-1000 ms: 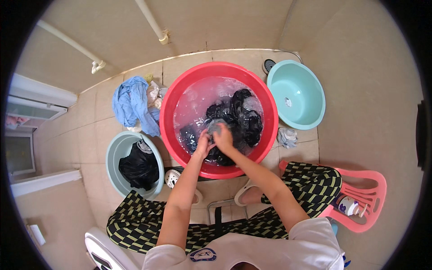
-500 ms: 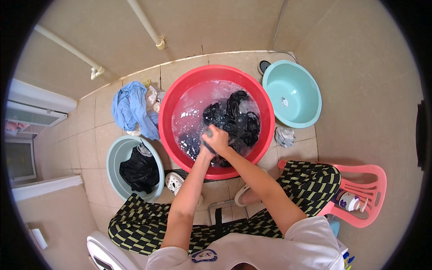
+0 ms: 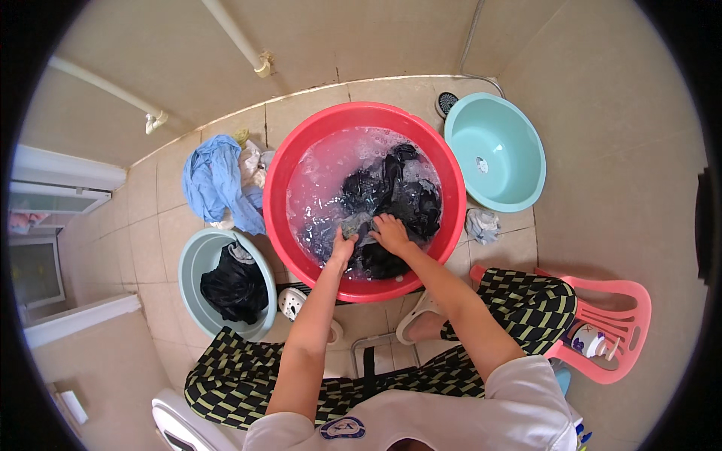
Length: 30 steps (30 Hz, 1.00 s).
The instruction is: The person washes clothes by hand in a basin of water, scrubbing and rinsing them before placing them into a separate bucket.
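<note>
A large red basin (image 3: 278, 165) of soapy, pinkish water stands in front of me, with wet dark clothes (image 3: 432, 207) heaped toward its right side. Both of my hands are inside the basin, near its front. A wet grey cloth (image 3: 355, 224) stretches between them, partly in the water. My left hand (image 3: 343, 248) pinches its near left part with the thumb raised. Just to the right, my right hand (image 3: 391, 234) bends its fingers over the cloth's other end, beside the dark clothes. Some of the fingertips are hidden in the wet fabric.
A pale blue-green basin (image 3: 188, 263) with black clothing (image 3: 233, 286) stands at left, below a pile of light blue clothes (image 3: 214, 177). A turquoise basin (image 3: 500, 143) and a crumpled grey cloth piece (image 3: 482, 225) are at right. A pink chair (image 3: 628, 319) holds a pump bottle (image 3: 588, 340).
My hands were clasped together around the grey cloth. They have come apart: the right moved to the right, the left slightly down, and the cloth has spread between them.
</note>
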Motion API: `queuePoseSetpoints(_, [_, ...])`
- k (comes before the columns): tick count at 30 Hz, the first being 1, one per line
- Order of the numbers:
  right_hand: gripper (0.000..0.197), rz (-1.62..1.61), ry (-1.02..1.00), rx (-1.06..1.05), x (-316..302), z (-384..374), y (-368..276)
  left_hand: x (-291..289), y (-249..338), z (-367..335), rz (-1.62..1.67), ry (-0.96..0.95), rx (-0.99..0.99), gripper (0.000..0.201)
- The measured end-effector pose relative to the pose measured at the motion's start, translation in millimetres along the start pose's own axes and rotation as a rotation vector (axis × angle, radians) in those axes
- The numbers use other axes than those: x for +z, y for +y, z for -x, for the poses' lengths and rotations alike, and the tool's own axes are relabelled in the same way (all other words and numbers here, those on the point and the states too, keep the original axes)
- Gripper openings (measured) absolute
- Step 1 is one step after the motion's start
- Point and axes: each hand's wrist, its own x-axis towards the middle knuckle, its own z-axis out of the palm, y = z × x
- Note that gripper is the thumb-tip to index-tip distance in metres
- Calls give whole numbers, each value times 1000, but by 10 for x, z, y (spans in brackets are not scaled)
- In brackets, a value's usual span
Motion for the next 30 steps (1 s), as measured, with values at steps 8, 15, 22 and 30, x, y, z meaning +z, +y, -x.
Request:
queuePoseSetpoints(8, [28, -92, 328, 555, 5, -218, -387, 65, -110, -120, 320, 81, -94, 44])
queuePoseSetpoints(15, [34, -486, 612, 46, -424, 89, -1697, -188, 164, 247, 1236, -770, -248, 53])
queuePoseSetpoints(22, [19, -332, 559, -87, -468, -22, -1367, 13, 239, 162, 1056, -451, -247, 50])
queuePoseSetpoints(30, [25, -173, 471, 186, -305, -267, -451, 159, 380, 338, 918, -325, -245, 48])
